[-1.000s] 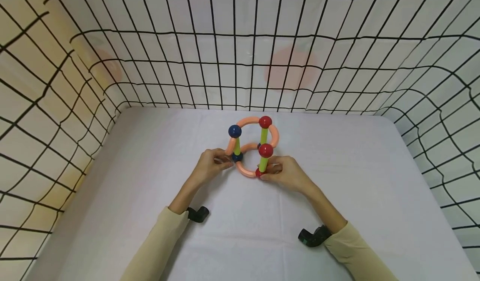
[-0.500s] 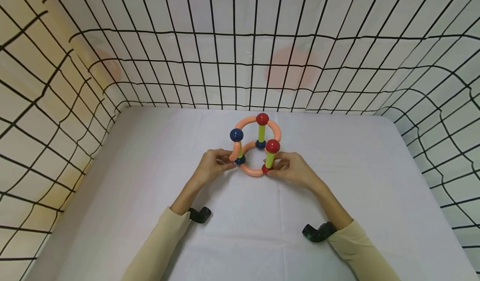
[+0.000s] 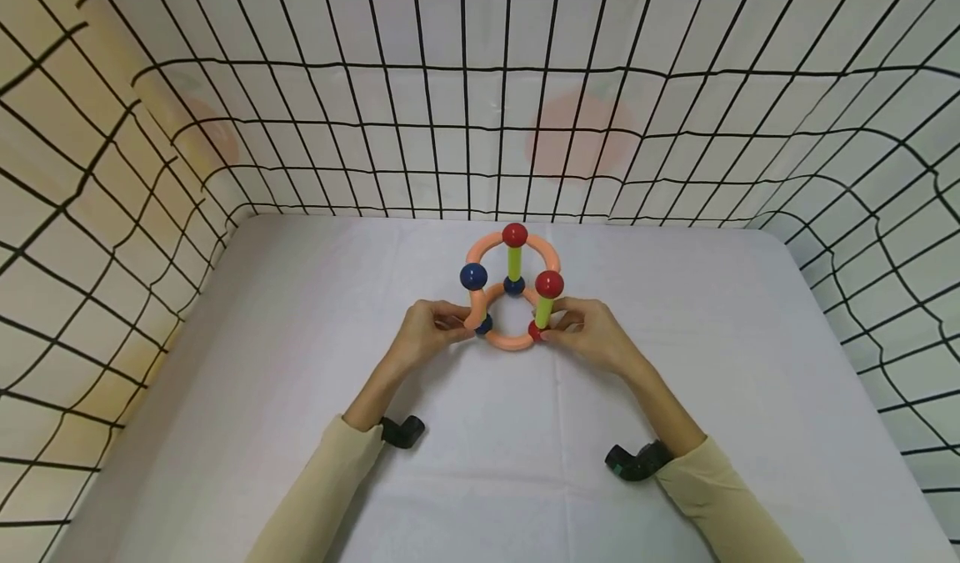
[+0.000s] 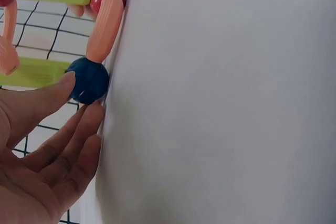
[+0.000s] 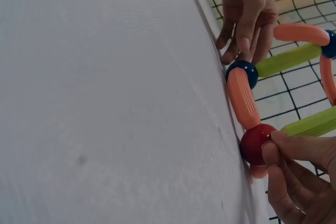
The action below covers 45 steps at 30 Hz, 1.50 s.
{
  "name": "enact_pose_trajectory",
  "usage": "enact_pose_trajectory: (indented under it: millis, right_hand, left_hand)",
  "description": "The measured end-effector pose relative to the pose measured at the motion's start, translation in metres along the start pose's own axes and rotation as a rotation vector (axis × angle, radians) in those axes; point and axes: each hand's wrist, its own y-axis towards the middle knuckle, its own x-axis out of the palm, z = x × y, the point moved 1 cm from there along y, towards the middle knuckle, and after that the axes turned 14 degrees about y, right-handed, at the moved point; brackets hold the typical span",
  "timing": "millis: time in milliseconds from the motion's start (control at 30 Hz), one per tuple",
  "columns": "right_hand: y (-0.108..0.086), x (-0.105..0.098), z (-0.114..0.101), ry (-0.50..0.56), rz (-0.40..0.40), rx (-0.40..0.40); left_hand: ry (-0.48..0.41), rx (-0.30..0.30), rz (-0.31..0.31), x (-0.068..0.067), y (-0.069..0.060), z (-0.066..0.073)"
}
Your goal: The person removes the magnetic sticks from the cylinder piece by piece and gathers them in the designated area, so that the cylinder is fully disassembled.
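Observation:
A ball-and-rod building toy stands on the white cloth, its ring of curved orange rods [image 3: 510, 342] low down. Yellow-green rods [image 3: 514, 264] rise from it to a blue ball [image 3: 473, 277] and two red balls [image 3: 549, 284] on top. From the upper blue ball one curved orange rod [image 4: 7, 56] sticks out with a free end. My left hand [image 3: 427, 329] pinches the lower blue ball [image 4: 87, 81] between thumb and fingers. On the other side my right hand [image 3: 590, 335] pinches the lower red ball [image 5: 257, 144]. Fingertips behind the balls are partly hidden.
White cloth [image 3: 480, 480] covers the table. Black wire mesh [image 3: 465, 96] walls the back and both sides, close behind the toy. A black wrist device [image 3: 405, 432] sits on the left wrist, another black device [image 3: 637, 461] on the right.
The toy has turned counterclockwise as seen from above: its right red balls went right and back, the rear one left, the blue ones slightly forward. Both hands shifted a little right with it.

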Motion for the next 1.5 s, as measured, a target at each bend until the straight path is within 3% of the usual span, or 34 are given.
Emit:
enact_pose_trajectory:
  millis: [233,533,800,967,1267,1500]
  right_hand:
    - [0.002,-0.007,0.005,-0.007,0.033,0.014]
    - [0.005,-0.012,0.010,-0.004,0.066,0.061]
    - [0.005,-0.015,0.012,-0.030,0.094,0.078]
    - [0.005,-0.016,0.014,-0.032,0.107,0.090]
    - [0.006,-0.016,0.014,-0.012,0.094,0.067]
    - [0.006,-0.014,0.013,-0.003,0.103,0.038]
  left_hand:
    - [0.002,0.081,0.015,0.007,-0.004,0.005]
    - [-0.006,0.081,-0.039,0.014,-0.012,0.014]
    - [0.024,0.088,-0.038,0.019,-0.016,0.021]
    - [0.078,0.137,0.015,0.022,-0.017,0.025]
    - [0.180,0.189,0.175,0.027,-0.012,0.029]
    - [0.205,0.221,0.214,0.027,-0.010,0.034]
